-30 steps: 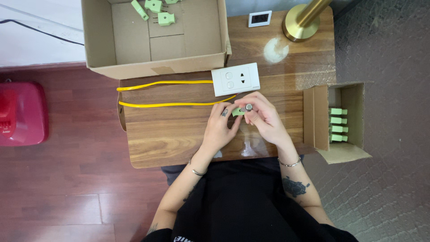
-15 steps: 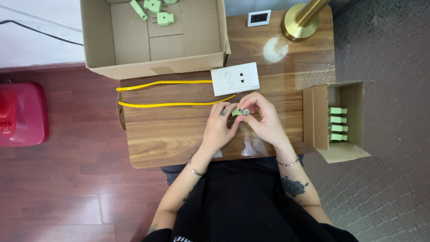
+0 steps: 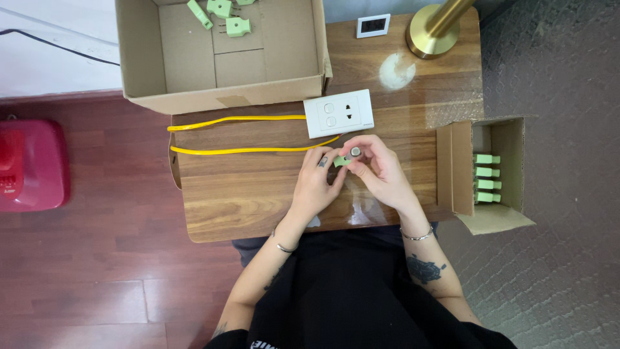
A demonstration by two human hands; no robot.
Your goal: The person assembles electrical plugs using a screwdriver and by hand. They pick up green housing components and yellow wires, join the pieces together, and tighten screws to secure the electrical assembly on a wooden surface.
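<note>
Over the middle of a small wooden table (image 3: 239,194), both of my hands meet around one small green plug part (image 3: 340,161). My left hand (image 3: 318,183) pinches its left end. My right hand (image 3: 381,169) grips the other end, where a round grey metal tip (image 3: 355,152) shows between my fingers. Just beyond the hands lies a white wall socket plate with two switches (image 3: 339,113), and two yellow wires (image 3: 239,150) run left from it across the tabletop.
A large open cardboard box (image 3: 219,64) at the back holds three green plug parts (image 3: 223,13). A smaller open box (image 3: 484,174) at the right holds several green parts in a row. A brass lamp base (image 3: 431,29) and small white device (image 3: 373,26) stand behind. A red object (image 3: 29,165) sits on the floor.
My hands stay together on the green part; the fingers have only shifted slightly around it. Nothing else has moved.
</note>
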